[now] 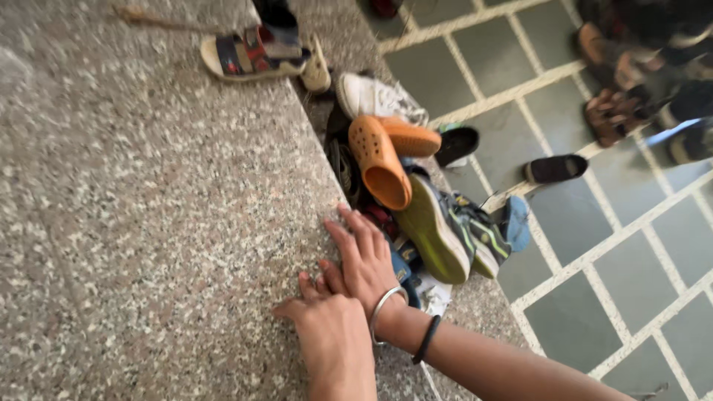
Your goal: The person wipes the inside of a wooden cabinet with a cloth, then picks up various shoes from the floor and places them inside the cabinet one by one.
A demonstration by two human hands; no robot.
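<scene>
Where ledge [163, 208] ends: two orange clogs [382, 152], two hands [349, 297].

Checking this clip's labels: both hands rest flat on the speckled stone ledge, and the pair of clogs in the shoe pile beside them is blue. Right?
Not quite. The head view shows the clogs are orange, not blue. The rest holds: the left hand and right hand rest on the speckled stone ledge, beside the shoe pile.

Speckled polished granite ledge [148, 208], smooth. Matt moulded orange plastic clogs [380, 160]. Shiny metal bangle [382, 308], matt black band [426, 340]. Dull grey floor tiles [572, 319], pale joints.
</scene>
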